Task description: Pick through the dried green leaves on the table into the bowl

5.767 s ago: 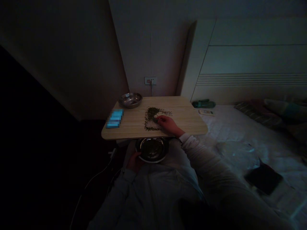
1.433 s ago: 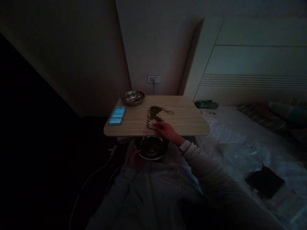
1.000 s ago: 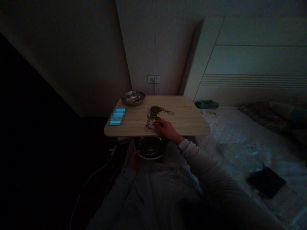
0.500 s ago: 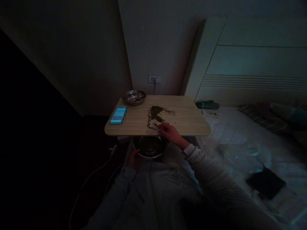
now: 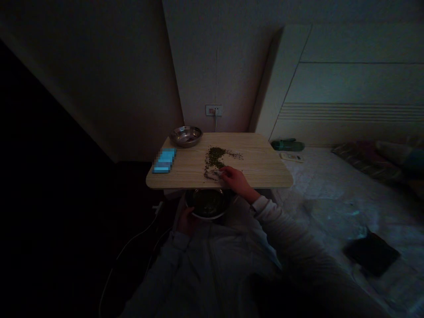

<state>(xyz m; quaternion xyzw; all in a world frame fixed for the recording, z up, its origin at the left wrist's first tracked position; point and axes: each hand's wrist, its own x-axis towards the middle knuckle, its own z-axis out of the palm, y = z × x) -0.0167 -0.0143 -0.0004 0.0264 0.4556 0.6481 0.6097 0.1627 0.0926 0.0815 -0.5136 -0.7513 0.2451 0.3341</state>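
Observation:
My left hand [image 5: 186, 221] grips the near left rim of a metal bowl [image 5: 208, 217], held over my lap just below the table's front edge. The bowl's inside is dark, and I cannot make out its contents well. Over the small wooden table [image 5: 261, 172], my right hand [image 5: 234, 178] has its fingers pinched on a thin pale piece [image 5: 214, 175], whose kind I cannot tell. That piece lies against the near end of a scatter of small green beans [image 5: 216, 154]. Some darker bits trail off to the right of the beans.
A second metal bowl [image 5: 186, 137] stands at the table's back left, with a lit phone [image 5: 164, 160] in front of it. To the right, a green bottle [image 5: 287, 145], a remote control [image 5: 291, 157] and a dark flat item [image 5: 371, 252] lie on the bed. A white cable [image 5: 116, 258] hangs at left.
My right hand has moved slightly away from me, pushing the pale piece farther in among the near beans. My left hand still holds the bowl in about the same place.

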